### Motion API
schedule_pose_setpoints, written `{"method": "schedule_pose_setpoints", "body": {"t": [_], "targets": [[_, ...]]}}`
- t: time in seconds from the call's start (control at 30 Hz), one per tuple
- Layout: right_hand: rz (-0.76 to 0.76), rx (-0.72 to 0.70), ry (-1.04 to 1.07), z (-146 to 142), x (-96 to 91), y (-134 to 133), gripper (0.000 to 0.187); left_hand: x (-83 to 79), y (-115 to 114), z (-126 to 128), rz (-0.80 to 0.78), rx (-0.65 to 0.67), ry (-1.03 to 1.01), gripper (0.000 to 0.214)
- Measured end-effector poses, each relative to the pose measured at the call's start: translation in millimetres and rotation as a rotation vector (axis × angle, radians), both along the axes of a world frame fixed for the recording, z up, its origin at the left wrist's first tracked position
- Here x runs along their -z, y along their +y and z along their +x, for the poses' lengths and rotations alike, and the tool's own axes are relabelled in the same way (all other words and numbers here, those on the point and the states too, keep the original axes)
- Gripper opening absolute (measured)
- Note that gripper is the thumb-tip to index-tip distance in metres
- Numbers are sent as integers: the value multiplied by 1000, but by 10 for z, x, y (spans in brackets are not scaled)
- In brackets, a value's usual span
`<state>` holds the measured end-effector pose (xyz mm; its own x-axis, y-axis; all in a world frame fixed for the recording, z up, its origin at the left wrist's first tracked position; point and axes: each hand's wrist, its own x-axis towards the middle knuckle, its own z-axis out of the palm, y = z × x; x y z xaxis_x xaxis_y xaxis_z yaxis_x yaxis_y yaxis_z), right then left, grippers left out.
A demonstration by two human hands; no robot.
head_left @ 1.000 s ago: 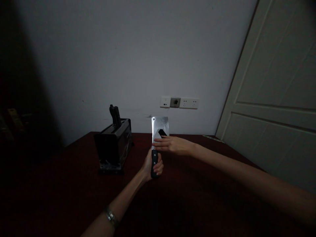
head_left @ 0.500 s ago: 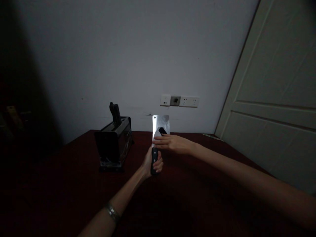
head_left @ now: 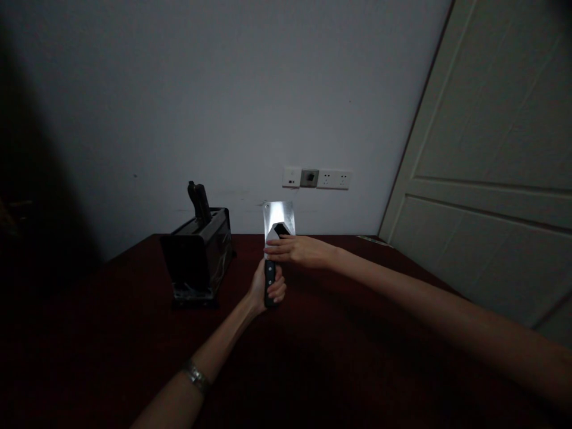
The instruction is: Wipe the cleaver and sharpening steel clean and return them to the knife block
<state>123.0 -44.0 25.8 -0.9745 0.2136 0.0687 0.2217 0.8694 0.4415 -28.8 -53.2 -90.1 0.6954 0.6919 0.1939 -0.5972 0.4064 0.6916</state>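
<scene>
My left hand (head_left: 258,288) is wrapped round the black riveted handle of a cleaver (head_left: 288,210), its broad shiny blade pointing up and away from me. Across the lower blade, just above the handle, lie the outstretched fingers of my right hand (head_left: 300,250); its thumb is hidden. A pale patch with a black part shows on the blade above those fingers; whether it is a marking, a reflection or a separate piece, I cannot tell. To the left stands a dark knife block (head_left: 185,262), with black knife handles (head_left: 199,201) sticking out of its top.
The dark red table (head_left: 313,351) runs back to a grey wall (head_left: 241,107). Sockets and switches (head_left: 333,179) are set in the wall behind the cleaver. A pale panelled door (head_left: 487,113) stands at the right. The left side is in deep shadow.
The whole view has shifted, so everything sits slightly further left and up. The bright glare has moved from the blade's left edge to its upper middle. Both hands keep their places on the cleaver.
</scene>
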Motion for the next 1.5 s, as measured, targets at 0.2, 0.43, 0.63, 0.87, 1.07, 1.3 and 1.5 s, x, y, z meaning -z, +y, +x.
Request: {"method": "schedule_pose_setpoints", "body": {"t": [0.2,0.43,0.63,0.87,1.07,1.3,1.5], "targets": [[26,2,-4,-28,13,-13,41,2,6,24,13,45,-10,61],[56,36,-52,27,-23,-25,42,-16,3,6,11,23,-35,59],[106,17,-51,-74,52,19,37,59,15,44,-19,28,2,61],[94,19,-14,18,1,-33,40,-51,-23,11,-6,21,9,51],[81,23,-48,-24,-30,13,38,-83,-7,-15,12,-27,-5,57],[89,-17,-80,-146,13,68,36,-63,-30,38,-43,5,18,57],[84,1,-55,-46,-15,62,42,-116,-49,8,-43,-22,-12,54]]}}
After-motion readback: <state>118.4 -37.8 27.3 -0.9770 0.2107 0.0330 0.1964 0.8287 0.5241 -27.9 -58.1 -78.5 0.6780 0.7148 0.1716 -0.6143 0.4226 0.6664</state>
